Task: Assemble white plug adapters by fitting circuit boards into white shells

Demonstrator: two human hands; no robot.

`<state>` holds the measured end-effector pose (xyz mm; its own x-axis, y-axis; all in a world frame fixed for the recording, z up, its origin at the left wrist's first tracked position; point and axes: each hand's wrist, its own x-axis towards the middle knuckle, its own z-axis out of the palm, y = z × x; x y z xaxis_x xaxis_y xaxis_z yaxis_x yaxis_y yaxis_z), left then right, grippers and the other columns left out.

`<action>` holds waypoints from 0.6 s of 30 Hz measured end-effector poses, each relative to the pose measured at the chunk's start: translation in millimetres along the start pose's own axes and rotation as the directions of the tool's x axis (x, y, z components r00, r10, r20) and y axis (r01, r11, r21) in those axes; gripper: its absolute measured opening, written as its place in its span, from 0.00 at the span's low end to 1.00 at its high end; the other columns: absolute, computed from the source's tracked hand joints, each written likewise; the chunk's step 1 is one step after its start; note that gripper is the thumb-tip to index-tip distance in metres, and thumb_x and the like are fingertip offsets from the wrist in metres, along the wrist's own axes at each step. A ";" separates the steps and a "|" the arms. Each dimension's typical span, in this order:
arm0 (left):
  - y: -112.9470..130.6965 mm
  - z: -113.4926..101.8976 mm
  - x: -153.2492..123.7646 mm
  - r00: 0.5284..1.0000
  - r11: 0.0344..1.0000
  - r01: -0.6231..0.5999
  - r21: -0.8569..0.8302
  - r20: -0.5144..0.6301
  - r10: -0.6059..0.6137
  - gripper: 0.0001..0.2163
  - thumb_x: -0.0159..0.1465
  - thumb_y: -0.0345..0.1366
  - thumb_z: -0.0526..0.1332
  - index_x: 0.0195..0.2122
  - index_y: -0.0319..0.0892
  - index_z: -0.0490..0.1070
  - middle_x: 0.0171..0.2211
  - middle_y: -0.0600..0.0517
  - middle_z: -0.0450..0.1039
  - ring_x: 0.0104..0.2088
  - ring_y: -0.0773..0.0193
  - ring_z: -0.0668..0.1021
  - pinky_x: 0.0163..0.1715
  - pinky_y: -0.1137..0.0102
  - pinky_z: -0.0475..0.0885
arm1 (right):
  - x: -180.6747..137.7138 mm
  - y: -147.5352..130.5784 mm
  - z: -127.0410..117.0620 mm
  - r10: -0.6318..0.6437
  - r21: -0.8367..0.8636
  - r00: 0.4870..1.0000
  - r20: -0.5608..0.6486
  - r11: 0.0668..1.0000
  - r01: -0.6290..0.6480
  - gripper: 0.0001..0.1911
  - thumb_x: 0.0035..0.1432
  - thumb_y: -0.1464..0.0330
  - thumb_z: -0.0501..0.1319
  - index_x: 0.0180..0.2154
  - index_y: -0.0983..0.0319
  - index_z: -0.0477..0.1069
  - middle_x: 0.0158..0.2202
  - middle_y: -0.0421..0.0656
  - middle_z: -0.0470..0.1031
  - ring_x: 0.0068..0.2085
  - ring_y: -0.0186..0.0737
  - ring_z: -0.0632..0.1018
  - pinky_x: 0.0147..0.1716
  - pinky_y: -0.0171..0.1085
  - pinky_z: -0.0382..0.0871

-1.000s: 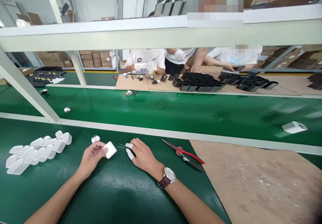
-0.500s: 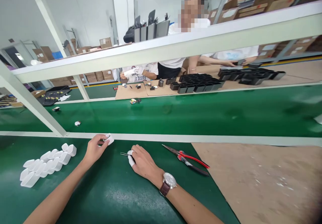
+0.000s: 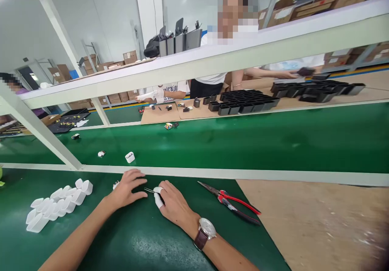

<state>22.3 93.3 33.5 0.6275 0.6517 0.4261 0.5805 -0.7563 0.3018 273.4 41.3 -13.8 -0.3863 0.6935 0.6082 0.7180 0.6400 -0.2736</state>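
My left hand (image 3: 129, 188) is empty, fingers spread, just above the green mat. Partly hidden behind its wrist lies a small white part with metal prongs (image 3: 116, 185). Beyond the pale rail, a white plastic housing (image 3: 130, 157) rests on the green belt. My right hand (image 3: 172, 202) lies on the mat, white covers on thumb and forefinger, pinching thin metal tweezers (image 3: 149, 190) that point left. Red-and-black long-nose pliers (image 3: 229, 201) lie to its right. Several white plastic housings (image 3: 57, 202) stand grouped at the left.
A white frame post (image 3: 45, 129) and shelf beam (image 3: 194, 66) cross in front of me. Small parts (image 3: 101, 153) sit on the green belt (image 3: 243, 145). Opposite, co-workers handle parts near rows of black boxes (image 3: 246, 100). Brown board (image 3: 313, 222) covers the right.
My left hand has let go of the white housing, which now sits on the belt, and has drawn back toward my right hand with its fingers opened. My right hand keeps the tweezers.
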 end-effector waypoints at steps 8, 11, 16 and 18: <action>-57.8 -36.4 5.9 0.965 0.961 0.232 0.150 -0.157 -0.208 0.13 0.74 0.44 0.58 0.41 0.46 0.81 0.51 0.45 0.81 0.56 0.51 0.79 0.61 0.53 0.72 | -1.5 5.3 8.4 0.056 -0.020 0.998 -0.042 0.998 -0.057 0.09 0.70 0.75 0.53 0.41 0.62 0.72 0.37 0.46 0.71 0.39 0.47 0.72 0.40 0.45 0.68; -106.7 -63.2 19.7 0.865 0.858 0.475 0.196 -0.285 -0.413 0.14 0.71 0.45 0.61 0.49 0.41 0.79 0.56 0.36 0.77 0.61 0.42 0.76 0.64 0.45 0.67 | -2.1 5.0 10.5 0.077 -0.094 0.997 0.014 0.993 -0.075 0.09 0.67 0.77 0.55 0.41 0.62 0.73 0.38 0.47 0.72 0.40 0.49 0.73 0.42 0.46 0.67; -147.4 -68.6 22.5 0.662 0.645 0.743 0.178 -0.338 -0.670 0.21 0.69 0.47 0.66 0.55 0.37 0.74 0.54 0.38 0.78 0.56 0.45 0.79 0.56 0.47 0.74 | -2.2 4.0 9.5 0.097 -0.127 0.994 0.043 0.988 -0.091 0.09 0.67 0.77 0.55 0.42 0.62 0.73 0.40 0.48 0.73 0.42 0.50 0.73 0.44 0.47 0.67; -147.3 -62.7 23.2 0.621 0.606 0.779 0.161 -0.338 -0.707 0.19 0.70 0.46 0.66 0.54 0.38 0.74 0.51 0.42 0.79 0.51 0.50 0.81 0.54 0.50 0.76 | -2.8 4.4 9.8 0.116 -0.147 0.992 0.051 0.983 -0.107 0.09 0.65 0.78 0.56 0.40 0.61 0.72 0.41 0.49 0.73 0.42 0.51 0.73 0.45 0.48 0.67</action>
<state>-81.2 216.2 52.5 -0.1962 0.9201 0.3390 0.9243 0.0581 0.3772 272.0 45.4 -24.0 -0.3296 0.7790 0.5335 0.8326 0.5062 -0.2247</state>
